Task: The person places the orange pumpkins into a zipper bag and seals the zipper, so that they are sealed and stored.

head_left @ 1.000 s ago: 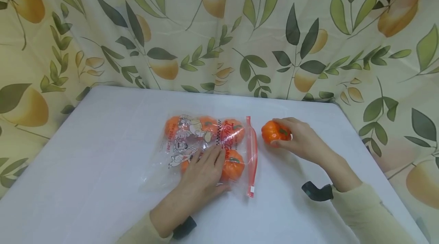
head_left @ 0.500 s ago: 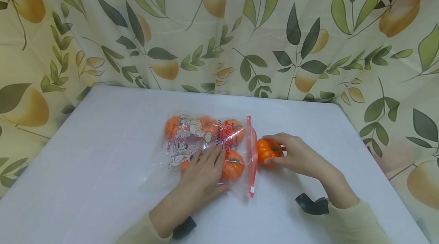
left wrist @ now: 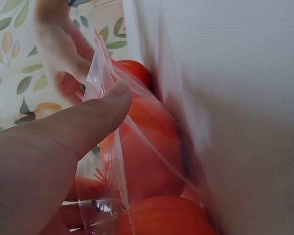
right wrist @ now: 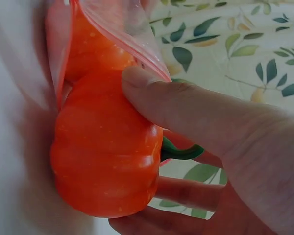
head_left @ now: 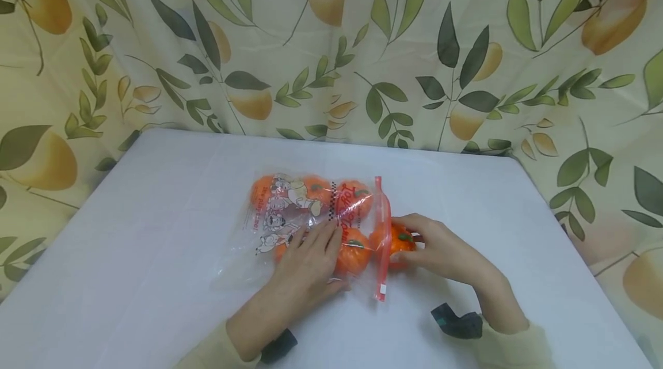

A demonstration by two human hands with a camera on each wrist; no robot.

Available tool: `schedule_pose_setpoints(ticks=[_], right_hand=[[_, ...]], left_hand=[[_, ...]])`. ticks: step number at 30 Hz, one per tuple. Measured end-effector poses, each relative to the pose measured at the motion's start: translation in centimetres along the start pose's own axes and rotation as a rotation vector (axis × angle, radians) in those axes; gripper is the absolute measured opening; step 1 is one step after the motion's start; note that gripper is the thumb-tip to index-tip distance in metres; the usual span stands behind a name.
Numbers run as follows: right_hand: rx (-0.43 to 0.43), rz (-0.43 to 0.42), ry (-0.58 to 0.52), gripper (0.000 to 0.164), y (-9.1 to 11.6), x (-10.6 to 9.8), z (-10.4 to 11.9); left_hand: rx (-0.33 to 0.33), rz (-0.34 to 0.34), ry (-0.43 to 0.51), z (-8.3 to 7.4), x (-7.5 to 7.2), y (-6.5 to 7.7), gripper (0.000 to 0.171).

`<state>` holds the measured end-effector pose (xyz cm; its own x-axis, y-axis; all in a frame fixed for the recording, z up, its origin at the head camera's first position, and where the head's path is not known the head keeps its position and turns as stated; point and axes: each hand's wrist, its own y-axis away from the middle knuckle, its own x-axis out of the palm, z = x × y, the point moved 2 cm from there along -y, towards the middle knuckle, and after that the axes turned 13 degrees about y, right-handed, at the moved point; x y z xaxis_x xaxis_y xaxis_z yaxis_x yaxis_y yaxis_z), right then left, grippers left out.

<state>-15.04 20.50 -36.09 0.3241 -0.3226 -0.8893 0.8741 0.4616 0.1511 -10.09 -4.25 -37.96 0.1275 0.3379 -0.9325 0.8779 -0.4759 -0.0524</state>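
A clear zip bag with red print and a red zip strip lies on the white table, with several orange toy pumpkins inside. Spread across the top of the bag, my left hand rests with straight fingers. My right hand grips another toy pumpkin with a green stem, thumb on one side and fingers on the other. That pumpkin is partly inside the bag's mouth, its left part behind the plastic. In the left wrist view, my left thumb lies along the plastic near the mouth.
The white table ends at a patterned curtain with fruit and leaves, which hangs behind it and at both sides. Dark wrist mounts sit by both sleeves.
My right hand has brought the toy pumpkin from right of the bag towards me and left, into the bag's mouth. My left hand stays on the bag.
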Motion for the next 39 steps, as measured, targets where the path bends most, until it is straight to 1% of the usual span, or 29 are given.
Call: schedule_pose_setpoints(ticks=[5,7,11,14,19,24,26,31,36,39], right_hand=[[-0.02,-0.012,0.013,0.063,0.1,0.3,0.4],[-0.024,0.009,0.012,0.063,0.2,0.3,0.4],[-0.016,0.066,-0.005,0.062,0.4,0.4,0.4],[0.001,0.09,-0.02,0.063,0.5,0.3,0.4],[0.005,0.116,-0.048,0.058,0.9,0.2,0.3],[0.0,0.081,-0.061,0.061,1.1,0.0,0.1],[0.013,0.065,-0.061,0.063,1.1,-0.1,0.0],[0.049,0.065,-0.075,0.063,0.9,0.0,-0.4],[0.019,0.048,-0.096,0.066,0.7,0.5,-0.4],[0.008,0.056,-0.11,0.067,0.6,0.8,-0.5]], left_hand=[[-0.029,0.019,0.019,0.0,-0.3,0.0,0.092],[-0.036,0.016,0.028,0.1,-0.3,0.1,0.091],[-0.031,-0.023,0.034,0.1,-0.2,0.2,0.088],[-0.039,-0.041,0.045,0.1,-0.2,0.1,0.087],[-0.054,-0.03,0.059,-0.2,-0.1,0.0,0.087],[-0.042,-0.05,0.052,-0.2,0.1,0.0,0.085],[-0.034,-0.065,0.046,-0.2,0.2,-0.1,0.084],[-0.027,-0.085,0.034,-0.4,0.5,-0.2,0.083],[-0.032,-0.085,0.004,-0.7,0.7,-0.5,0.083],[-0.037,-0.079,-0.005,-1.0,0.8,-0.7,0.083]])
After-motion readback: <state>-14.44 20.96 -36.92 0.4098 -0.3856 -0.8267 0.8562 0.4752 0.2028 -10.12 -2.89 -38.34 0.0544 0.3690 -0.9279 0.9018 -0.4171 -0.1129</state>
